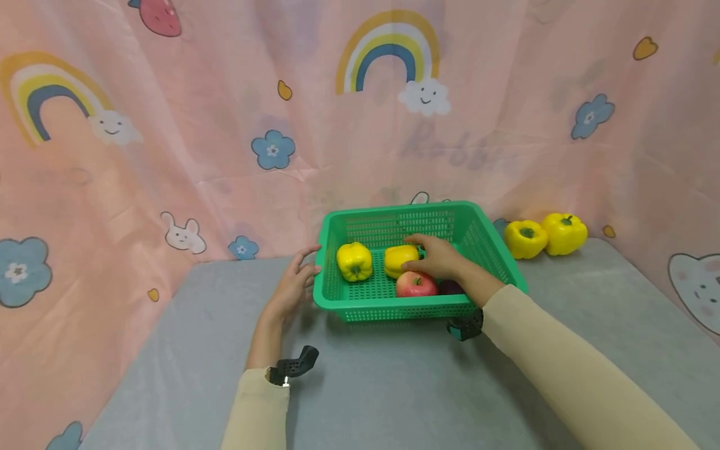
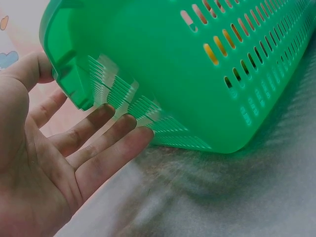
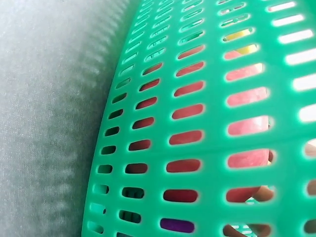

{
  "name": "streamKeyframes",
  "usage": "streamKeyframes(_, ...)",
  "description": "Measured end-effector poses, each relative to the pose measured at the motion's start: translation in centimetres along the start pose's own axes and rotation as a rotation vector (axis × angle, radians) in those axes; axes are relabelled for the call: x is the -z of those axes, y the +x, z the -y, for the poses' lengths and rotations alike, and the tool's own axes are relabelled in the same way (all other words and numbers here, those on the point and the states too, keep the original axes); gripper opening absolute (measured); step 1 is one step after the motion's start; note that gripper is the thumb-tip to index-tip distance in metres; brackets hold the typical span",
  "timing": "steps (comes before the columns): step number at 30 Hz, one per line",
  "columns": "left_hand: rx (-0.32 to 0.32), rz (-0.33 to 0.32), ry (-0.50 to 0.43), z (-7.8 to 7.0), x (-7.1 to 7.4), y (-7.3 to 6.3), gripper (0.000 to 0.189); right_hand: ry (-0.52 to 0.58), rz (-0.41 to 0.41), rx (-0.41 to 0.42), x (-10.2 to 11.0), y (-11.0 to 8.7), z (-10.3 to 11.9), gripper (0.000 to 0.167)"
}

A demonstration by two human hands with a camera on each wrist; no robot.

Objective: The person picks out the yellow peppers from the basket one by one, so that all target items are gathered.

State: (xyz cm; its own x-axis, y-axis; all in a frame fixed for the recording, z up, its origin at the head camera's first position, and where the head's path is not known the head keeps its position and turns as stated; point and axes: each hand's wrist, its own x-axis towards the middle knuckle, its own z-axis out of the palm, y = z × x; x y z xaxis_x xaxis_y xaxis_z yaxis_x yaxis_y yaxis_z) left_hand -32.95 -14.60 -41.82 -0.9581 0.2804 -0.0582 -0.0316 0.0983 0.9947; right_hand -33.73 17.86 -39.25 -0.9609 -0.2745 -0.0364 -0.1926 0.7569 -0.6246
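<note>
Backdrop point(image 1: 214, 94) of pink printed cloth behind green basket point(image 1: 394, 302); grey tabletop point(image 1: 382, 387) beneath. At basket's left rim, left hand point(image 1: 292, 286) with fingers extended, apparently steadying. Inside basket, right hand point(image 1: 441, 257) grasping yellow pepper point(image 1: 397, 262); red apple point(image 1: 416, 285) near basket's front wall. Step judged: pepper handling within basket. Next move likely to call for firm grip, clearance from apple.

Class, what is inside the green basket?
A yellow pepper, a second pepper partly covered by the right hand, a red apple, and a dark purple item too hidden to identify.
</note>
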Motion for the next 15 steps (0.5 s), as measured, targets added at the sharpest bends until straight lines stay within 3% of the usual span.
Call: streamKeyframes(15, 0.002, 0.012, -0.004, -0.16, -0.04, -0.01, 0.052, 0.009, -0.014, 0.036, 0.01, -0.09, -0.06, 0.055)
